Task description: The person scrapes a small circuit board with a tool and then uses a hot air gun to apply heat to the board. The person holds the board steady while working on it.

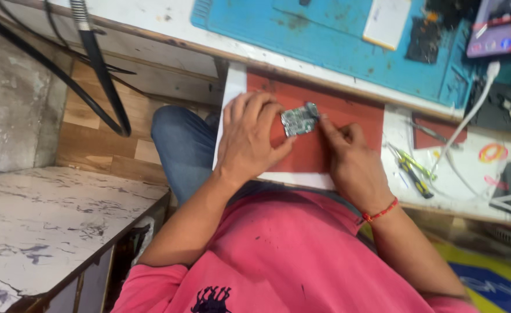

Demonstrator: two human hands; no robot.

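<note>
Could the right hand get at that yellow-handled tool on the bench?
Probably yes: the right hand rests beside the circuit board, and the yellow-handled tool lies just beyond it with nothing between.

A phone (500, 26) lies at the counter's far right corner, its lit screen showing pinkish-purple with small round icons. A white rectangular card with an orange edge (386, 22) rests on the blue mat (325, 40) beside it.

Green circuit board (299, 119) on red mat (348, 124), blue mat (336, 43) beyond.
</note>
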